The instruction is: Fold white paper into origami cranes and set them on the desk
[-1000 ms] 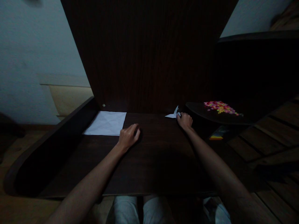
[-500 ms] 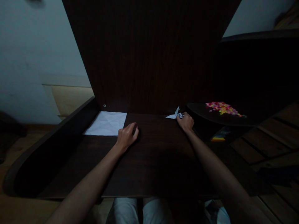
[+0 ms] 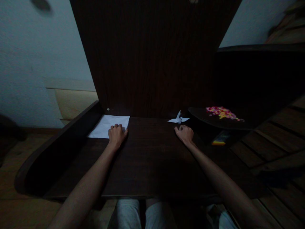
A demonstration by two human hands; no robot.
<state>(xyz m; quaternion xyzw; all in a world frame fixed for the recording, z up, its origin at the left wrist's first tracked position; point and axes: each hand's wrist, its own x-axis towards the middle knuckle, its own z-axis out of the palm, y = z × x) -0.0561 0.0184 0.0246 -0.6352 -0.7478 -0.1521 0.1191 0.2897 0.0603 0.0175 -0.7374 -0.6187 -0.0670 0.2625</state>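
Observation:
A white folded-paper crane (image 3: 179, 120) stands near the back of the dark wooden desk, its wings spread. Just in front of it is my right hand (image 3: 185, 133), fingers curled in and holding nothing; a small gap appears to separate the two. At the back left lies a square sheet of creased white paper (image 3: 101, 126). My left hand (image 3: 116, 135) rests over the sheet's right front part and hides that corner. Its fingers are bent under into a loose fist, with nothing seen in them.
A tall dark panel (image 3: 152, 63) closes off the desk's back, and a raised side board (image 3: 59, 152) bounds the left. On a low shelf at right lies a heap of small colourful pieces (image 3: 224, 113). Below them sits a yellow-edged item (image 3: 218, 142).
My right hand has let go of the paper crane and drawn back toward me. My left hand has moved left onto the white sheet. The view has shifted slightly.

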